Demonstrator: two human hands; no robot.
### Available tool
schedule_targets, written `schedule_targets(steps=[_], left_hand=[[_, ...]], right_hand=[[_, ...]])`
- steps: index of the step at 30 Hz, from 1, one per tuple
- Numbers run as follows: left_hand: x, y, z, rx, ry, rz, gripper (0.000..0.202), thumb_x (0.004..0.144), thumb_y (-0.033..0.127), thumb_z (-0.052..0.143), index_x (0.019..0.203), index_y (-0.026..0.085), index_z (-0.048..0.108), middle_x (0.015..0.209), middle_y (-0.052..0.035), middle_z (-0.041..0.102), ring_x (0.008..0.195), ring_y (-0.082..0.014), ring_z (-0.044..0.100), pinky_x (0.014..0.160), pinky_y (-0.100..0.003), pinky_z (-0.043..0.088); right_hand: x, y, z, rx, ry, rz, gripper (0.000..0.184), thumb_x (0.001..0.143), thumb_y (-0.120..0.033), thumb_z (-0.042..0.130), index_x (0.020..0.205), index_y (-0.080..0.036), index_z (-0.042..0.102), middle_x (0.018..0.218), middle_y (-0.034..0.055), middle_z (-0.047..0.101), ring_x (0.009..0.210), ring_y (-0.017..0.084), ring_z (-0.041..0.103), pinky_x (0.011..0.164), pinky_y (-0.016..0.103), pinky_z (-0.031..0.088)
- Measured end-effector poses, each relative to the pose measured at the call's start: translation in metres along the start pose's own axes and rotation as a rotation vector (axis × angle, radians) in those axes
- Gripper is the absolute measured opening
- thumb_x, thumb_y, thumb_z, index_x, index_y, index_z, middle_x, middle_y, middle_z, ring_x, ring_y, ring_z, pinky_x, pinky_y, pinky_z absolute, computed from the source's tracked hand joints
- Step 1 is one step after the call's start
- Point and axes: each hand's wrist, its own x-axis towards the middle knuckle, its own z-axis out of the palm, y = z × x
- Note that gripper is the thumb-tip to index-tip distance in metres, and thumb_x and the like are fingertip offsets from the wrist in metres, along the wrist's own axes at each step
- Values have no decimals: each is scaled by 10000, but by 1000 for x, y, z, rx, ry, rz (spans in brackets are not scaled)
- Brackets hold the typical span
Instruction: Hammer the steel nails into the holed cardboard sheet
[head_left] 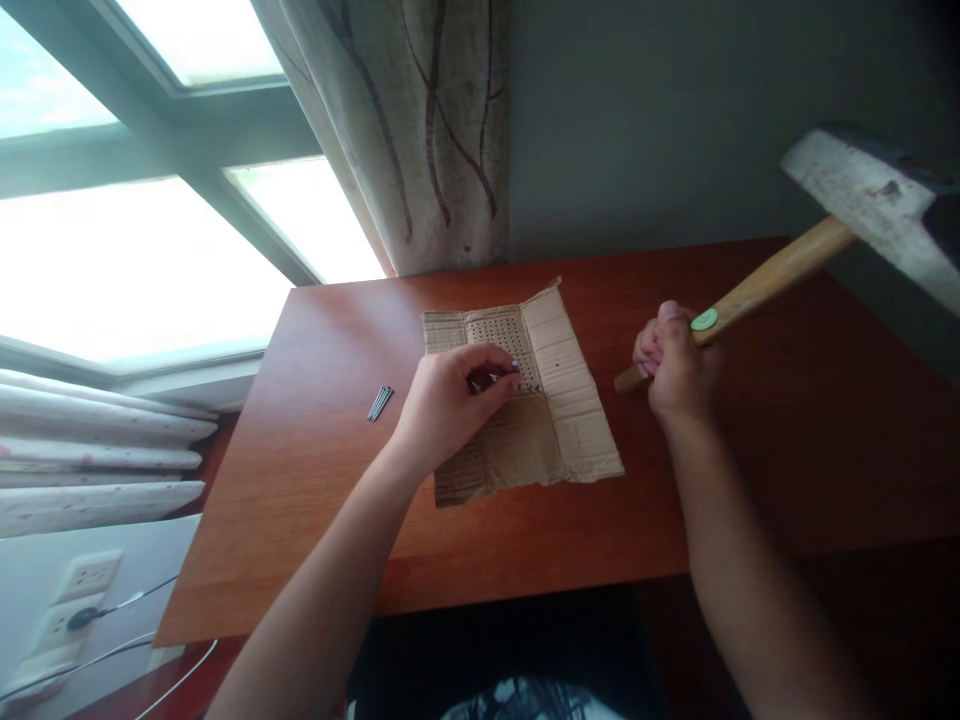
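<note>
A single camera worn on the person's head looks forward and down on the table [315,470], near enough that the left hand [457,395] and right hand [679,365] fall mid-frame, their forearms reaching in from the lower edge. The window [112,280] fills the upper left, the wall [645,120] the upper right; the right edge crops the hammer [787,268].

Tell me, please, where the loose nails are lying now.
In the head view, the loose nails lie on the left part of the table, left of the cardboard and the left hand.
</note>
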Motion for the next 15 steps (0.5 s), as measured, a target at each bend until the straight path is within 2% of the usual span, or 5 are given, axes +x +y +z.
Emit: schedule_targets(steps=[15], left_hand=[[0,5,0,61,10,9,64,835,217,692,870,196,741,758,4,757,612,-109,618,586,-230,470]], right_hand=[[0,2,0,82,-21,-20,579,889,-569,636,531,-239,321,439,-67,295,351,75,284,337,255,208]])
